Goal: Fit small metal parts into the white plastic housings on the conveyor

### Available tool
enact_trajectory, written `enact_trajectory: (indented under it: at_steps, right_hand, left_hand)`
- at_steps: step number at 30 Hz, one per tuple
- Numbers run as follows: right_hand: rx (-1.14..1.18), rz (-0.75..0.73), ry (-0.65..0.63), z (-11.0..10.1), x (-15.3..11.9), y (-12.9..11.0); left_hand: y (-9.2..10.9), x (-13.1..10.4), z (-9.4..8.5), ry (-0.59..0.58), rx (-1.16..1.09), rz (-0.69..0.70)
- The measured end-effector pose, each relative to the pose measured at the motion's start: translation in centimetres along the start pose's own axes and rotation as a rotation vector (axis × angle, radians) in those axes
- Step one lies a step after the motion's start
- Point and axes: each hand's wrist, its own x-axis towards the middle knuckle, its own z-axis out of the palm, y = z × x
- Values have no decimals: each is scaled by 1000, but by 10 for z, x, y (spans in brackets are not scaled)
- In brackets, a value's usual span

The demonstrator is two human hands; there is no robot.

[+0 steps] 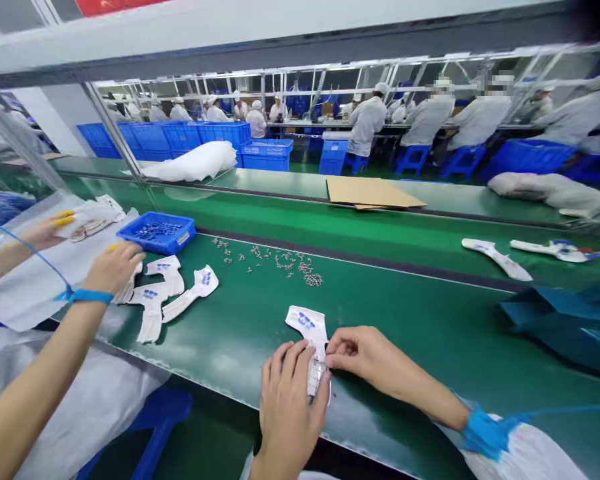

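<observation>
On the smooth green bench (pixel 240 333), the left hand (pixel 290 393) has its grip around a white, curved, plastic-looking piece (pixel 307 321), seemingly steadying it for the right hand (pixel 365 353) at its edge, whose grip I cannot tell.

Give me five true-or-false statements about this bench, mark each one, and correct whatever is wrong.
1. The left hand rests on a white part. True.
2. The blue tray holds small blue pieces. True.
3. The right hand is inside the blue tray. False: the right hand is at the edge of the white part.
4. The silver pieces are all sealed in a bag. False: the silver pieces lie loose on the green surface.
5. The cardboard lies farther away than the silver pieces. True.
</observation>
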Motion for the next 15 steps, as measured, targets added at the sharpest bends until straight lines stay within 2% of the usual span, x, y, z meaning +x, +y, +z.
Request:
enact_trajectory:
  at_steps: [6,10,15]
  right_hand:
    - [-5,-56,-16,9,-7,-5]
    - [111,-54,-30,14,-6,-7]
    - [210,-14,13,23,-4,-9]
  left_hand:
    - [1,4,-5,12,-46,15]
    - [7,4,-8,118,-172,3]
    - [10,4,-9,265,-240,-20]
